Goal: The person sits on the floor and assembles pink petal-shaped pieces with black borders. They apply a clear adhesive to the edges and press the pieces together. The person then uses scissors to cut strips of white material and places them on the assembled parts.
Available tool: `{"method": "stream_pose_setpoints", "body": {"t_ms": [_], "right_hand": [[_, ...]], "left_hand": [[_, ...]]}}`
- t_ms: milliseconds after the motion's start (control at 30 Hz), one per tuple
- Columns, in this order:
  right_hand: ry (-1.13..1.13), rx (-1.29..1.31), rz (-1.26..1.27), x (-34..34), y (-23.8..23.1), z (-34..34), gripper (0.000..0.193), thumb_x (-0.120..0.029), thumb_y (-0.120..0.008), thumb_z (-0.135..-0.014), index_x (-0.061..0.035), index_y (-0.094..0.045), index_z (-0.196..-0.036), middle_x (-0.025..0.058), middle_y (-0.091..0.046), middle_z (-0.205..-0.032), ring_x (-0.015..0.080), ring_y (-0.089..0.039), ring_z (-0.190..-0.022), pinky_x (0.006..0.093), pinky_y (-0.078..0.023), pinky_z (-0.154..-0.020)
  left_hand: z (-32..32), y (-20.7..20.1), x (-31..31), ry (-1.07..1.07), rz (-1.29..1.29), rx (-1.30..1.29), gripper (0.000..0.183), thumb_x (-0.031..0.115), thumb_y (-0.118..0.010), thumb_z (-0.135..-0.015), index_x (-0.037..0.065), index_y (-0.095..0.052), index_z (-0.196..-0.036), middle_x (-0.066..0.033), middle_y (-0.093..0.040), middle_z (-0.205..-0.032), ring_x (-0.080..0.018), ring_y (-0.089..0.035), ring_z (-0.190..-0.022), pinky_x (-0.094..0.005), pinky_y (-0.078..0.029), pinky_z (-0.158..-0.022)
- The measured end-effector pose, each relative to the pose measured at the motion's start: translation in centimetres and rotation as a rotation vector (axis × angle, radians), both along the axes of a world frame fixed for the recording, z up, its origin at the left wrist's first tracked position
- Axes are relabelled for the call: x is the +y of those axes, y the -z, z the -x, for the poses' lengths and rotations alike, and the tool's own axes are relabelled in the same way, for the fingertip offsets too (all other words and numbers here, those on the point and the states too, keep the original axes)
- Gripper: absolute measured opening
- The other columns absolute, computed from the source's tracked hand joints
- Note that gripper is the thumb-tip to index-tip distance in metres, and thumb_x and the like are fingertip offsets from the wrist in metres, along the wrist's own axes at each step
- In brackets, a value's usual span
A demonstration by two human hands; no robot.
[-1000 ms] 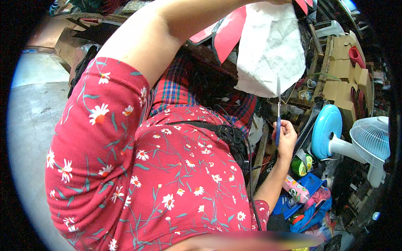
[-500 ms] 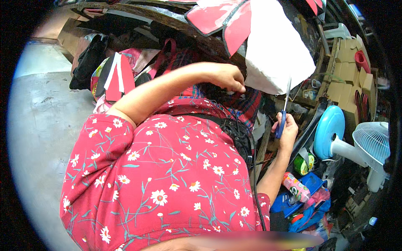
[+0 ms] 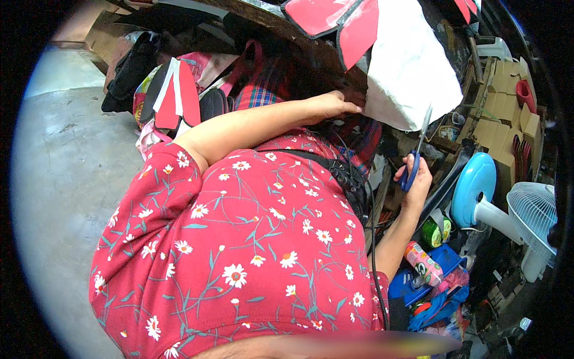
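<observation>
My right hand (image 3: 417, 179) grips a pair of scissors (image 3: 409, 178) by their blue handles. Their blades point up and away, across the lower right edge of a large white sheet (image 3: 406, 72); I cannot tell whether they touch it. My left hand (image 3: 329, 106) is closed, thumb and fingers together, with its fingertips at the sheet's lower left edge. What they pinch, if anything, is too small to make out. Red pieces with black edging (image 3: 359, 33) lie beside the sheet at the top.
Red, black and white cut pieces (image 3: 173, 99) rest at my left beside a dark bag (image 3: 128, 72). On the right are a blue and white fan (image 3: 472, 188), a second white fan (image 3: 529, 209), cardboard boxes (image 3: 508, 90), a pink bottle (image 3: 423, 263) and a blue tray (image 3: 445, 257).
My left hand has straightened out to the right, its fingertips now at the sheet's edge. The scissors have tilted a little to the right in my right hand. The whole view has shifted slightly.
</observation>
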State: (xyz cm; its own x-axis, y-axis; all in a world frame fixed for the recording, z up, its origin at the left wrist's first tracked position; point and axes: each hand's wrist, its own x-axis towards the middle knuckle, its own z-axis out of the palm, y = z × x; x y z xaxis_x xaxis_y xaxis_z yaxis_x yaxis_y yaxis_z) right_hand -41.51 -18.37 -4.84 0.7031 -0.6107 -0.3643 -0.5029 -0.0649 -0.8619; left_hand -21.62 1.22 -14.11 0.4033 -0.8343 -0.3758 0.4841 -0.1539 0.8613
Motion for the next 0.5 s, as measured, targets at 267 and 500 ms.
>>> {"method": "stream_pose_setpoints", "body": {"t_ms": [267, 500], "right_hand": [[0.033, 0.003, -0.006, 0.2, 0.0, -0.4, 0.027, -0.03, -0.065, -0.095, -0.0046, -0.06, -0.087, 0.0032, -0.058, -0.058, 0.0104, -0.054, -0.049, 0.0233, -0.041, -0.048], [0.033, -0.006, -0.044, -0.3, 0.3, -0.6, 0.029, -0.032, -0.066, -0.094, -0.0044, -0.06, -0.088, 0.0035, -0.058, -0.058, 0.0111, -0.055, -0.049, 0.0235, -0.041, -0.048]], "left_hand": [[-0.2, 0.7, 0.4, 0.072, 0.047, 0.102, 0.032, 0.031, -0.063, -0.095, 0.005, -0.063, -0.113, -0.002, -0.067, -0.086, -0.0111, -0.062, -0.081, -0.0253, -0.049, -0.077], [1.0, -3.1, 4.0, -0.005, 0.189, 0.118, 0.019, 0.022, -0.062, -0.097, 0.004, -0.058, -0.101, -0.0043, -0.065, -0.085, -0.0112, -0.065, -0.076, -0.0255, -0.054, -0.073]]}}
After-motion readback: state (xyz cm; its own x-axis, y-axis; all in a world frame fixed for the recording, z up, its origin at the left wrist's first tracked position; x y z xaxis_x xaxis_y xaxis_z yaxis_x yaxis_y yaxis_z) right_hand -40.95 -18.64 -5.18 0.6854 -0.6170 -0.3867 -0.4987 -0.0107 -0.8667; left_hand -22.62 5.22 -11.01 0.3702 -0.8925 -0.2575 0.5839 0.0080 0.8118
